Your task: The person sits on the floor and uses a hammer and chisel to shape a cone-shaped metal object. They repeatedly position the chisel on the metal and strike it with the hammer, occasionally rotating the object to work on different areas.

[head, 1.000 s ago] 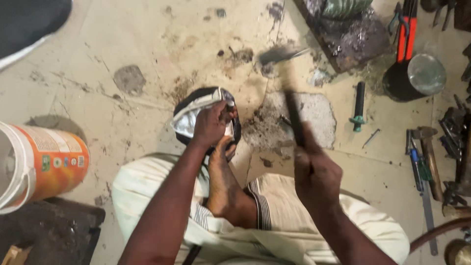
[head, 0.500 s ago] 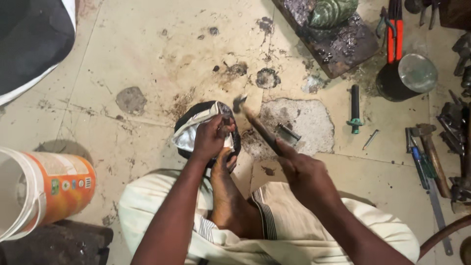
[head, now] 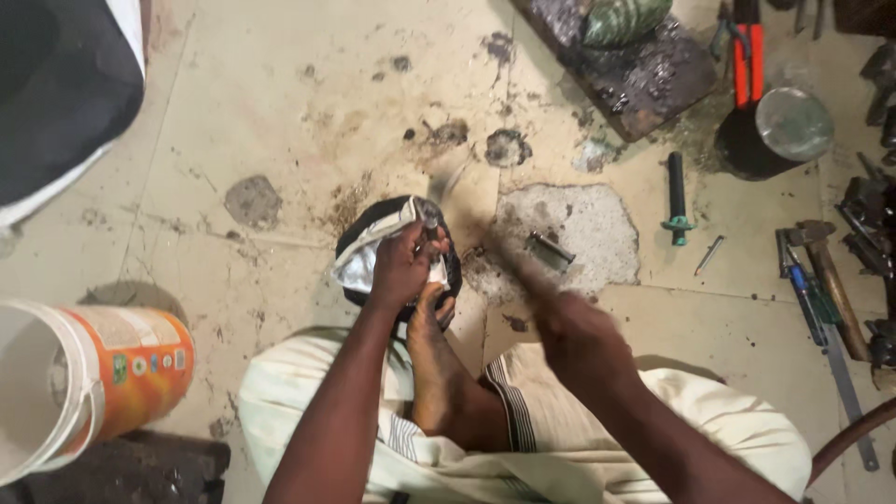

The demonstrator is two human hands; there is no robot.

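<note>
Left hand [head: 403, 264] is closed over a crumpled silver sheet [head: 364, 266] and a small metal piece, pinning both onto a black round block [head: 446, 273] on the floor. A bare foot [head: 431, 329] presses the block's near edge, apparently to stop it sliding. Right hand [head: 581, 338] is fisted round a thin tool handle; the tool [head: 509, 266] is motion-blurred, angled toward the block, so its head is unreadable, probably a small hammer. Workpiece sits just ahead of the crossed legs, at a tile joint. Orange-and-white bucket [head: 103, 373] to the left; wooden-handled hammer [head: 829, 271] and blue screwdriver [head: 800, 285] well apart on the right.
</note>
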